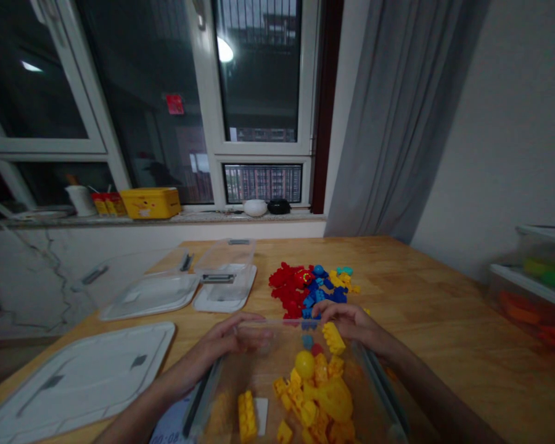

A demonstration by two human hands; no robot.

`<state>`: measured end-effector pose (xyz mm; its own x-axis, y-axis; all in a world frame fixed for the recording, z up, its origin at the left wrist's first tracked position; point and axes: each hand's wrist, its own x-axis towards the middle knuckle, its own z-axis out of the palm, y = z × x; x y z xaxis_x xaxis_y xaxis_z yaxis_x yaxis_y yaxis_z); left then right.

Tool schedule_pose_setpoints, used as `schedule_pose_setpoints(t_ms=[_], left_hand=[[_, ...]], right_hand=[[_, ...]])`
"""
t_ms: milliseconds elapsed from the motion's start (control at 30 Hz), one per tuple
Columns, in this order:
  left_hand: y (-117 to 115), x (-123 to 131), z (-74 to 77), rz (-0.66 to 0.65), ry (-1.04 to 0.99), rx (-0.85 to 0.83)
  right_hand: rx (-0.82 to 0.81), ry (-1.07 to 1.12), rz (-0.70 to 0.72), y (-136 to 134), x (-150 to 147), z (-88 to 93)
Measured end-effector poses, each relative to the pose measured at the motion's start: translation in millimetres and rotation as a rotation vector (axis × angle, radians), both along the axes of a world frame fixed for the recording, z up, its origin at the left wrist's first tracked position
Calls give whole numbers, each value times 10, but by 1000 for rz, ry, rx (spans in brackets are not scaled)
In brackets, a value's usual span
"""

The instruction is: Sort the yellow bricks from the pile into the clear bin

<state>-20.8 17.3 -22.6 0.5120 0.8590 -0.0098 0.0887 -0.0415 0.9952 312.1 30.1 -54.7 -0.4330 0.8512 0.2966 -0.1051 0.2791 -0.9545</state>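
Observation:
A clear plastic box (226, 376) stands in front of me with yellow toy building bricks inside. Its far rim is gripped by my left hand (240, 333) at the left and my right hand (349, 320) at the right corner, fingers bent over the edge. Just below my right fingers is a ribbed yellow brick (333, 338); whether they touch it I cannot tell. A yellow ball (304, 364) rests on the heap, and another yellow brick (246, 416) lies apart at the left. Beyond the rim, red bricks (289, 287) and blue bricks (321, 293) are piled on the table.
White lids (97, 376) lie at the left of the wooden table (425, 308). Two clear boxes, one of them a clear box (226, 256), stand on lids farther back. Stacked bins (536, 296) with coloured pieces are at the right. A screen (171, 422) shows digits beside the box.

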Motion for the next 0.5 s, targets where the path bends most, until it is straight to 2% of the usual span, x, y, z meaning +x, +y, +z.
schedule_pose_setpoints(t_ms=[333, 400, 500], left_hand=[[22, -2, -29, 24, -2, -2], [15, -11, -30, 45, 18, 33], [-9, -12, -13, 43, 30, 11]], right_hand=[[40, -98, 39, -27, 20, 95], [31, -73, -19, -4, 25, 72], [-25, -21, -236, 100, 48, -21]])
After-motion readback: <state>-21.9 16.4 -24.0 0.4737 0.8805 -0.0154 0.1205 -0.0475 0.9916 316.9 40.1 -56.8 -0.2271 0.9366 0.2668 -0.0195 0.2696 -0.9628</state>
